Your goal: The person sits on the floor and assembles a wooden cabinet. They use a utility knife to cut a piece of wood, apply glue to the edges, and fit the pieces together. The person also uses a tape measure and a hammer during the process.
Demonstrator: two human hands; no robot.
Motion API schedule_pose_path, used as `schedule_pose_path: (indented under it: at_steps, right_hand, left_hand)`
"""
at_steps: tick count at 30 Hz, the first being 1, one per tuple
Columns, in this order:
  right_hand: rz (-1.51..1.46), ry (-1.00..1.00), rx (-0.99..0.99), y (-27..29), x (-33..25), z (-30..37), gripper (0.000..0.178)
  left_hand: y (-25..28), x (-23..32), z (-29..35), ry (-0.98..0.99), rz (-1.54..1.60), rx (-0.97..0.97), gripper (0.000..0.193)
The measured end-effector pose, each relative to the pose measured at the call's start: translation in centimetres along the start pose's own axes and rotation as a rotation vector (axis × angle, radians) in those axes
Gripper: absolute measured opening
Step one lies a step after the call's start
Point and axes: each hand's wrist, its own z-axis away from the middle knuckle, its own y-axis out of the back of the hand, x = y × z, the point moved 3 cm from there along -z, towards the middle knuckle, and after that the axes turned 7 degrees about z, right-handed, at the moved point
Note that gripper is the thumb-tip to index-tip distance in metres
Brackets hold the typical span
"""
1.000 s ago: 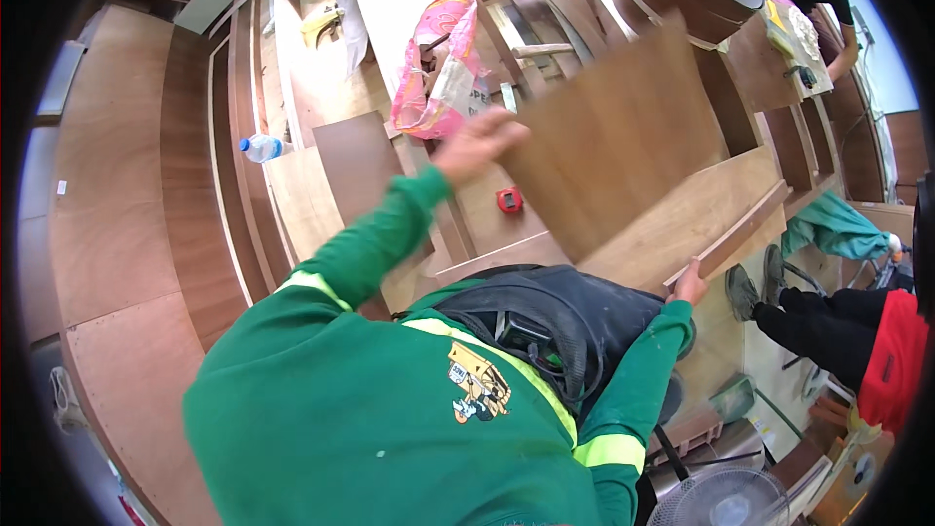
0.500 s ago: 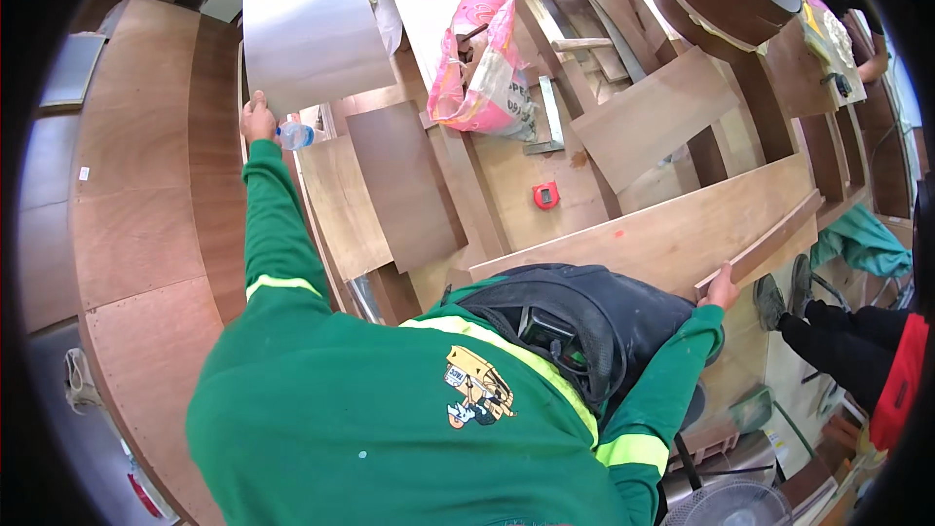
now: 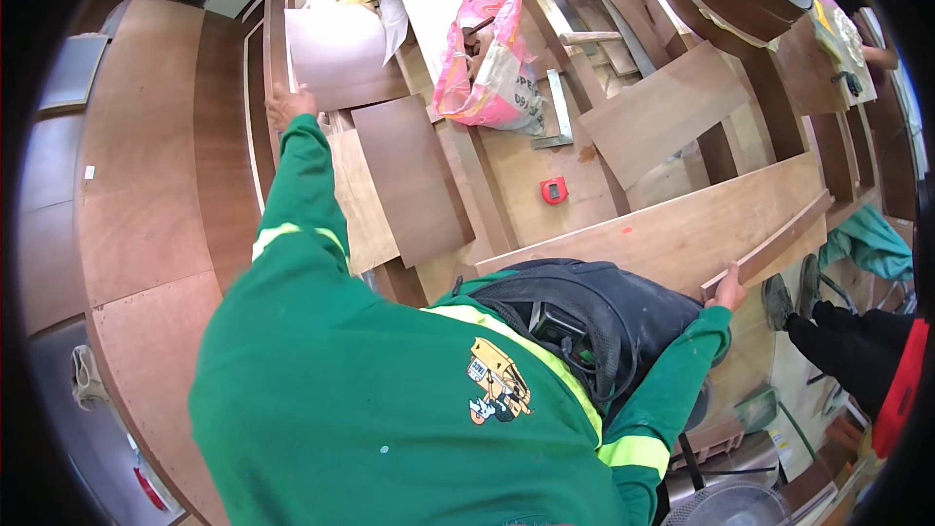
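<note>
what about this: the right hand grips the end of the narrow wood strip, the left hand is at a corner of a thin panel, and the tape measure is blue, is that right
Not quite: the tape measure is red, not blue, as the head view shows. The right hand does grip the narrow wood strip, and the left hand is at a corner of a thin panel.

On the bench, I see the tape measure near the frame's centre, the square above it, the sack to the square's left. A panel is upper left; right of centre, a strip slants across a board.
</note>
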Motion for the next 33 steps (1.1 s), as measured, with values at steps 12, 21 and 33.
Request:
schedule_pose_path:
  at_steps: [12, 21, 33]
  right_hand:
    - [0.128, 0.015, 0.001, -1.2, -0.7, 0.5, 0.064]
    - [0.170, 0.017, 0.026, -2.3, -0.7, 0.0, 0.064]
    - [0.394, 0.099, 0.089, -1.9, 0.0, -0.9, 0.081]
  left_hand:
    - [-2.2, -5.7, 21.9, 0.175, -0.105, -0.575, 0.100]
    - [-10.9, -7.0, 20.7, 0.479, -0.098, -0.618, 0.098]
    - [-9.8, -0.7, 11.0, -0.064, -0.391, -0.543, 0.103]
